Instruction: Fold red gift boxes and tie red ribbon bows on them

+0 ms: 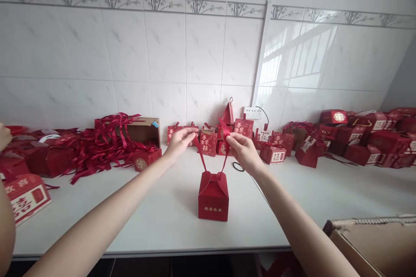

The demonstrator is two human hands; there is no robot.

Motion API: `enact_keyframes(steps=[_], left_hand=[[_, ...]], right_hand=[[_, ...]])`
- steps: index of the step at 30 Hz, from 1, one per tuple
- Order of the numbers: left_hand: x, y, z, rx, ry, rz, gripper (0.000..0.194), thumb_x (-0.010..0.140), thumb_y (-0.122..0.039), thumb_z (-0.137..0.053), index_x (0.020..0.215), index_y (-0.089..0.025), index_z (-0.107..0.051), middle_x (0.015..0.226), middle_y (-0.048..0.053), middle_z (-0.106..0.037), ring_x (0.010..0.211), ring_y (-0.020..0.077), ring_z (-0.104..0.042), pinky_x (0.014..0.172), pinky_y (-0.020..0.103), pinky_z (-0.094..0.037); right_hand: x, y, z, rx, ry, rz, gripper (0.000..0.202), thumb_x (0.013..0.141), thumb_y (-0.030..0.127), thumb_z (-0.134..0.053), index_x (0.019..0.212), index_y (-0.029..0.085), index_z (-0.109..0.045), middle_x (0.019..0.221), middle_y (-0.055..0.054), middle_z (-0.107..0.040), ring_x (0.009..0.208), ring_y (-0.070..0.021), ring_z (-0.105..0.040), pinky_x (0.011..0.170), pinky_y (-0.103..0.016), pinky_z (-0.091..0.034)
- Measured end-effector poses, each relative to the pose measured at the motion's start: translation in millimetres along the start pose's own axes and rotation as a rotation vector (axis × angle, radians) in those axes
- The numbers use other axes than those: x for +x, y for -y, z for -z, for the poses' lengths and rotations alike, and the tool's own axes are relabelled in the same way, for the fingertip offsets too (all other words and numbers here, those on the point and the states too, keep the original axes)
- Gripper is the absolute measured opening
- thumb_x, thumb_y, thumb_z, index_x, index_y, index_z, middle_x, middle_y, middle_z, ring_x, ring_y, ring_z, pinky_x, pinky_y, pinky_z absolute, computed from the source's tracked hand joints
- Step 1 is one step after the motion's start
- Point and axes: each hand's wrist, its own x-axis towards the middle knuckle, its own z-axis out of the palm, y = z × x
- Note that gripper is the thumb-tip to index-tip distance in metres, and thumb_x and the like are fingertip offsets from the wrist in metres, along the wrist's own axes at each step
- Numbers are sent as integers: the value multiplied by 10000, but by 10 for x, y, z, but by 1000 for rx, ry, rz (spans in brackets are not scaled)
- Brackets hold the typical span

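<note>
A small red gift box [213,201] with gold lettering stands upright on the white table [156,220], its top flaps folded inward. Two ends of a red ribbon [225,158] rise from the top of the box in a V. My left hand [182,142] pinches the left end between thumb and fingers. On the other side, my right hand [242,147] pinches the right end, and a short tail of ribbon sticks up above its fingertips. Both hands are raised above the box and apart from each other.
Loose red ribbons [107,151] spill from a cardboard box [151,132] at the left. Several red gift boxes [208,143] line the wall, with more piled right [352,134]. A power strip [252,113] sits behind. Another person's arm [4,225] shows far left; a carton [373,242] stands front right.
</note>
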Motion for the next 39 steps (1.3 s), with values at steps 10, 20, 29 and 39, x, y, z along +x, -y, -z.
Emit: enact_keyframes(steps=[10, 20, 29, 39], left_hand=[[-10, -200, -248, -52, 188, -119, 250, 721, -296, -656, 929, -165, -613, 882, 34, -650, 785, 140, -616, 754, 282, -465], [-43, -277, -385, 31, 184, -100, 348, 749, -390, -617, 1007, -157, -637, 704, 26, -648, 658, 145, -601, 580, 241, -458], [-63, -415, -487, 241, 245, -145, 388, 769, -496, -574, 872, -134, -668, 662, 33, -644, 627, 141, -588, 572, 236, -438], [7, -412, -451, 232, 235, -84, 434, 736, -558, -588, 625, -139, -602, 504, -6, -586, 361, 58, -390, 386, 207, -297]], right_hand=[[91, 63, -162, -79, -33, -26, 301, 666, 474, -694, 734, 188, -629, 697, 21, -600, 657, -110, -544, 628, -247, -465], [131, 104, -126, -35, -27, 35, 283, 620, 419, -743, 720, 192, -605, 696, 37, -602, 637, -89, -536, 616, -219, -430], [141, 213, -159, -199, -40, 36, 396, 556, 439, -782, 666, 184, -498, 605, 40, -564, 572, -96, -508, 575, -233, -387], [191, 349, -131, -249, -35, 49, 346, 658, 507, -692, 726, 180, -604, 731, -7, -598, 728, -134, -551, 737, -301, -444]])
